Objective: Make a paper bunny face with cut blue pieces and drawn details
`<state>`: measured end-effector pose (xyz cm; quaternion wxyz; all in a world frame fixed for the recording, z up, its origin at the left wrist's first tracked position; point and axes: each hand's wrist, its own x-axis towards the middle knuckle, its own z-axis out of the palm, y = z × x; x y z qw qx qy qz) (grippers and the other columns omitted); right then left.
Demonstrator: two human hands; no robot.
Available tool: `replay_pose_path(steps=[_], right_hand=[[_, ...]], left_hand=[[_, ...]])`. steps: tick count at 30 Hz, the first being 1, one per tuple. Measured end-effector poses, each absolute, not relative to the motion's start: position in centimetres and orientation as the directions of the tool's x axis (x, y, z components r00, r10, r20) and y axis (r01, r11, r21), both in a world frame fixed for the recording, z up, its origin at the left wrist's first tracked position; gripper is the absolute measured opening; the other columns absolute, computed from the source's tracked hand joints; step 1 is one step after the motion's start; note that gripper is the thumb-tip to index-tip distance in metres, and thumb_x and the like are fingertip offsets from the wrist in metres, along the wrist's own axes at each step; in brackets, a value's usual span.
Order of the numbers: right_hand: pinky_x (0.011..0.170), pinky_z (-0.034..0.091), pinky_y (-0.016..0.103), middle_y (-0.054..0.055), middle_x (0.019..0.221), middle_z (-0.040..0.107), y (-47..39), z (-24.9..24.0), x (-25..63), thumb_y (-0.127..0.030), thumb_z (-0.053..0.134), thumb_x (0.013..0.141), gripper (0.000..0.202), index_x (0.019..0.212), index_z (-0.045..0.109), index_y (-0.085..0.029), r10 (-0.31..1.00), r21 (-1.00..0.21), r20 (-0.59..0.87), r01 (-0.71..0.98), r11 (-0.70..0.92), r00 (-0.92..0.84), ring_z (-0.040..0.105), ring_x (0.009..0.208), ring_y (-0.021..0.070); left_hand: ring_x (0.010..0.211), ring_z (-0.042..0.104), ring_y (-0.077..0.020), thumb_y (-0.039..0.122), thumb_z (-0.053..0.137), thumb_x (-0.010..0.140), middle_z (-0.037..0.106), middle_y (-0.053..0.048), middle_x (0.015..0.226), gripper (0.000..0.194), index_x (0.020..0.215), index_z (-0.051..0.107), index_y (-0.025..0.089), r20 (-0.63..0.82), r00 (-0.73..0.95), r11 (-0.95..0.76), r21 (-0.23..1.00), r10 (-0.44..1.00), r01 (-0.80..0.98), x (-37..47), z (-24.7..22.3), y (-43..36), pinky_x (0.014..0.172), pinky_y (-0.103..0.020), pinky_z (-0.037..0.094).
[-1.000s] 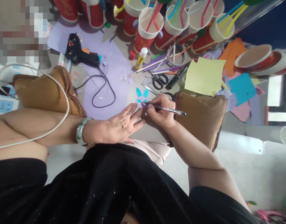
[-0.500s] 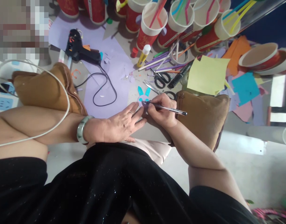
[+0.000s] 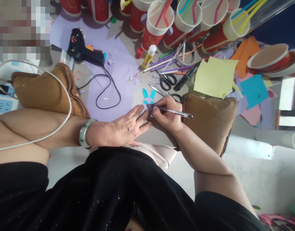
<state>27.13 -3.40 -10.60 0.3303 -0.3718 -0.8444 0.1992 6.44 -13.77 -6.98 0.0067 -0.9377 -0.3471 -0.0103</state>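
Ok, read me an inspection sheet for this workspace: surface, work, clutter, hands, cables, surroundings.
Surface: grey table, purple sheets spread on it.
Work: paper rabbit face with blue ears; pen pointed at it, marks too small to tell.
Clutter: scissors, glue stick, loose straws, yellow paper.
Hands: left hand palm down beside the rabbit face; right hand gripping the pen.
Cables: black cord of the glue gun looped on purple sheets; white cable crossing in front of the left forearm.
Surroundings: red cups, brown cushions at both sides, power strip at left.
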Motion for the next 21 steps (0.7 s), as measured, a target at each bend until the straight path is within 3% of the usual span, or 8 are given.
replay_pose_path(steps=[14,21], right_hand=[[0.052,0.045,0.031,-0.005,0.064,0.064,-3.40,-10.46,27.15,-0.028,0.064,0.086,0.010,0.082,0.055,-0.026,0.734,-0.575,0.431,0.468,0.671,-0.525,0.056,0.051,0.0141],[0.053,0.046,0.031,-0.004,0.063,0.063,-3.40,-10.54,27.10,-0.032,0.064,0.087,0.011,0.083,0.056,-0.026,0.743,-0.585,0.411,0.472,0.660,-0.529,0.056,0.052,0.0144]], left_hand=[[0.147,0.051,-0.0487,0.072,0.064,0.092,0.050,-0.036,0.157,0.095,0.154,0.049,0.003,0.028,0.763,-0.762,-0.034,0.646,0.647,6.45,-7.13,-13.83,0.126,-0.063,0.031],[0.149,0.049,-0.0478,0.070,0.068,0.091,0.051,-0.034,0.158,0.093,0.155,0.050,0.004,0.025,0.754,-0.754,0.014,0.656,0.656,6.47,-7.11,-13.73,0.126,-0.064,0.032]])
